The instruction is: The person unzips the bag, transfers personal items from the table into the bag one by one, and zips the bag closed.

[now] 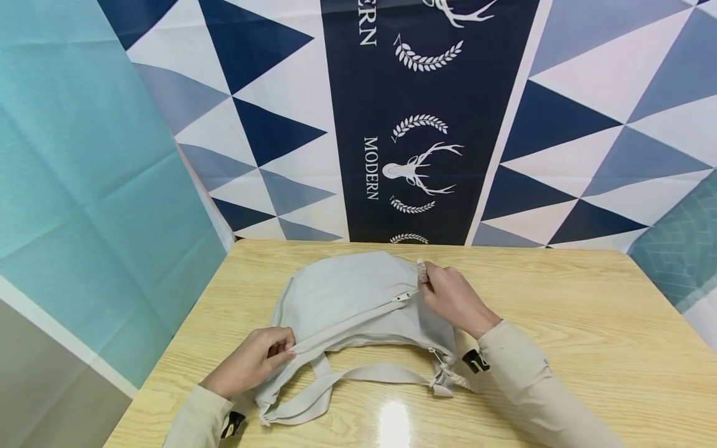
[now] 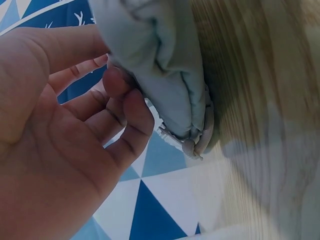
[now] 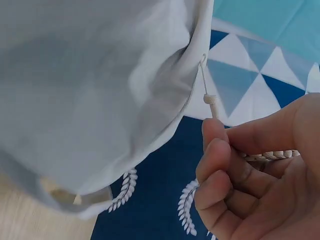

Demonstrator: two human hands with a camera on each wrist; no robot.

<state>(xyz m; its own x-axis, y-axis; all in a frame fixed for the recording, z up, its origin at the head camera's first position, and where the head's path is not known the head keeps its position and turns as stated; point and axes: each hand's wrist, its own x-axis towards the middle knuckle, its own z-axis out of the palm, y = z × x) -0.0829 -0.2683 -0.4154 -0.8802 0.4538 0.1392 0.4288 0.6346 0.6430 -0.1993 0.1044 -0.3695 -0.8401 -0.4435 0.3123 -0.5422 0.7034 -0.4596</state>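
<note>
Cloth of the bag [image 1: 358,298] looks soft, light and limp, so it would sag if lifted; the cord and zip end seem the firmer holds. It lies flat on the table [image 1: 560,323]. Right hand [image 1: 454,297] pinches the braided cord [image 3: 212,102] at the far corner; left hand [image 1: 252,361] pinches the near zip end.

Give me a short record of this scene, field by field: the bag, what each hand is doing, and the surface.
bag: pale grey fabric bag with strap, lying flat, zipper along its top
left hand: left hand pinches the bag's near-left end
right hand: right hand pinches the braided cord at the bag's far-right end
surface: light wooden table
backdrop: triangle-patterned cloth with a deer print
</note>
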